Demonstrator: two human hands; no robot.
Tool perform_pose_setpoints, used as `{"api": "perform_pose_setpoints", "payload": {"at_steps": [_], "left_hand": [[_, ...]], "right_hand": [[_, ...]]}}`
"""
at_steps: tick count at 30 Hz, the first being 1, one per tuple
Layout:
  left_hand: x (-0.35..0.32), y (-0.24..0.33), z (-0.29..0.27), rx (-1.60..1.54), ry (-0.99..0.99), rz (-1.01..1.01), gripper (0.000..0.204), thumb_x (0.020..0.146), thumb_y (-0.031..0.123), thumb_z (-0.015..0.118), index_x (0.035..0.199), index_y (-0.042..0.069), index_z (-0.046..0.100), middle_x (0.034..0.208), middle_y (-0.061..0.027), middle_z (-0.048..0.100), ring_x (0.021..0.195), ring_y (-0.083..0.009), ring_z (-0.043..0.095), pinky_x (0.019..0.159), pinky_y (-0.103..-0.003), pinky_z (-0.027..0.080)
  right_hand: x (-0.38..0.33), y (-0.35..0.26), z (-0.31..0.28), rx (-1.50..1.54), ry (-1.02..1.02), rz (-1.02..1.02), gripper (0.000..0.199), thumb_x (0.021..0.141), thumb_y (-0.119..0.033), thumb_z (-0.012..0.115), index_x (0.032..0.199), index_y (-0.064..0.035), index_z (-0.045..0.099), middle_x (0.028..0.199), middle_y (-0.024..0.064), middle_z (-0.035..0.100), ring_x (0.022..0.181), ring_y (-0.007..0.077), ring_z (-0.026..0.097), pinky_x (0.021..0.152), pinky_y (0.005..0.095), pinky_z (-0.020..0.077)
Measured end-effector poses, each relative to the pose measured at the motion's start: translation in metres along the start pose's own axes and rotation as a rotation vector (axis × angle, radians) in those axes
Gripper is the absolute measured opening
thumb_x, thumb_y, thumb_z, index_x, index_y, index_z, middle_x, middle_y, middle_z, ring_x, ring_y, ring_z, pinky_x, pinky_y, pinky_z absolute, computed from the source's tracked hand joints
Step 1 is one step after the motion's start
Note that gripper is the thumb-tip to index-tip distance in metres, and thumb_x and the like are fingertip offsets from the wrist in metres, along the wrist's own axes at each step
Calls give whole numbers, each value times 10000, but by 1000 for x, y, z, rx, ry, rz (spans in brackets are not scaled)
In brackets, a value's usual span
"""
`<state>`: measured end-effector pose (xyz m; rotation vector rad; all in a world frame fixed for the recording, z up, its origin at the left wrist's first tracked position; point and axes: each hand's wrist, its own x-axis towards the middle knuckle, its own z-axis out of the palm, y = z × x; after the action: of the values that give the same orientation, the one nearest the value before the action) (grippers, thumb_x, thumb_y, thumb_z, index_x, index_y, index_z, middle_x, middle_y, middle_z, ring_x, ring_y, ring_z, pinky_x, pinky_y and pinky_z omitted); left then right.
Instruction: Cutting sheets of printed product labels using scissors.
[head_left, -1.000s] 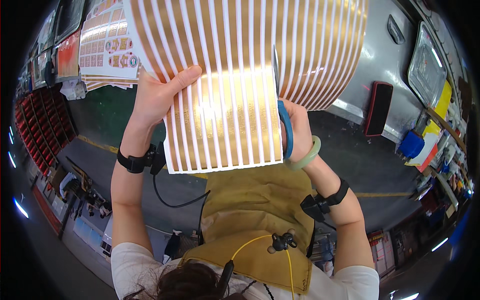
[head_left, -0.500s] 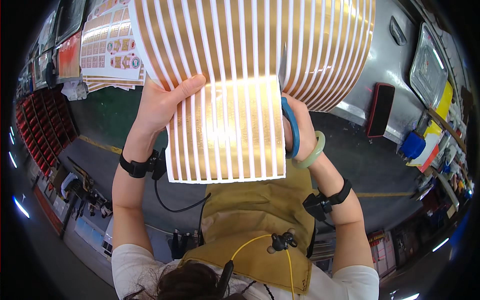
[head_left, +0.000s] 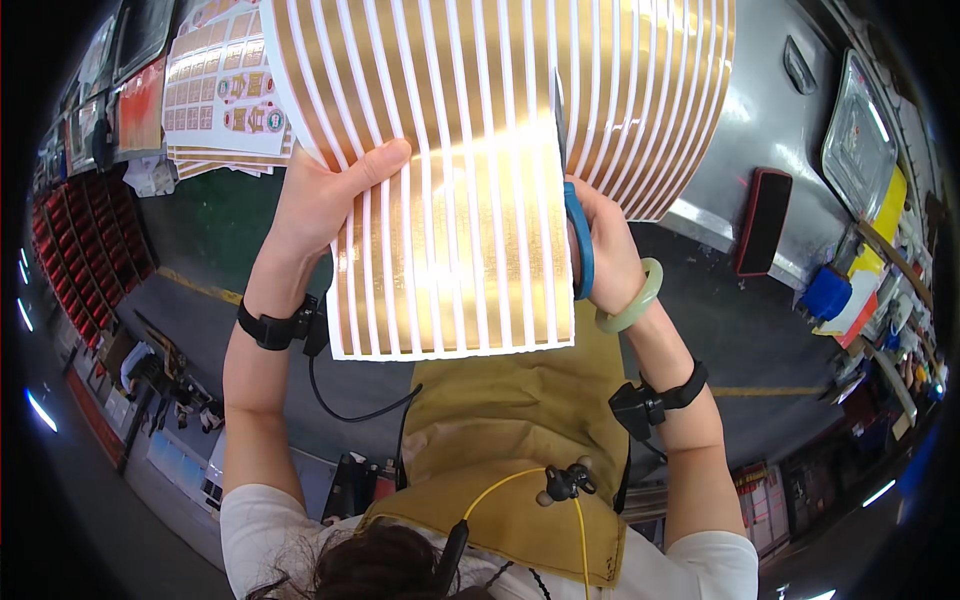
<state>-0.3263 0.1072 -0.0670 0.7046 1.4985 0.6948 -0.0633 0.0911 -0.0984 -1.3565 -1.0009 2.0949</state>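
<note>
A large sheet (head_left: pixel 455 230) with gold and white stripes is held up in front of me, split by a cut along one stripe. My left hand (head_left: pixel 325 195) grips its left edge, thumb on top and the other fingers hidden beneath. My right hand (head_left: pixel 610 245) is closed around scissors with blue handles (head_left: pixel 582 240). Their dark blade (head_left: pixel 560 120) stands in the cut between the left part and the right part (head_left: pixel 660 100) of the sheet. The left part's near edge hangs over my brown apron (head_left: pixel 510 410).
A stack of printed sheets (head_left: pixel 225 90) lies at the far left. On the metal table (head_left: pixel 745 120) to the right are a red-edged dark phone (head_left: pixel 763 220), a clear tray (head_left: pixel 858 135) and a small dark object (head_left: pixel 798 65). A blue item (head_left: pixel 826 290) sits at the table's right edge.
My right hand and the scissors have shifted slightly, and more of the blade shows in the cut. The sheet's right part has moved a little to the left. My left hand keeps its grip.
</note>
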Motion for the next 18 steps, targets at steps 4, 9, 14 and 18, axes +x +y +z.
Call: {"api": "perform_pose_setpoints", "payload": {"at_steps": [4, 9, 14, 18], "left_hand": [[-1, 0, -4, 12, -31, -20, 244, 861, 125, 702, 1054, -3, 628, 917, -68, 676, 783, -112, 654, 670, -245, 536], [-6, -7, -2, -24, -41, -39, 251, 858, 118, 705, 1063, 1, 622, 925, -64, 676, 783, -111, 653, 676, -251, 535], [-8, -6, 1, -35, -38, -65, 260, 859, 112, 702, 1077, 1, 615, 931, -66, 676, 791, -113, 655, 681, -251, 537], [-9, -9, -1, -58, -51, -47, 259, 861, 107, 700, 1080, -1, 614, 931, -70, 677, 792, -115, 657, 681, -254, 540]], "right_hand": [[2, 2, -3, 40, -19, -21, 202, 910, -161, 593, 923, 33, 542, 787, 23, 553, 747, 53, 487, 683, 225, 427], [5, 8, -6, 62, -59, 27, 285, 911, -246, 610, 871, 16, 507, 720, 10, 475, 686, 58, 412, 618, 235, 384], [4, 12, -1, -12, -9, -105, 153, 877, -100, 592, 854, 35, 525, 682, -4, 481, 672, 46, 420, 596, 238, 397], [4, 11, 1, -94, 23, -149, 115, 862, -57, 570, 827, 53, 564, 651, 1, 517, 637, 45, 431, 561, 243, 397]]}}
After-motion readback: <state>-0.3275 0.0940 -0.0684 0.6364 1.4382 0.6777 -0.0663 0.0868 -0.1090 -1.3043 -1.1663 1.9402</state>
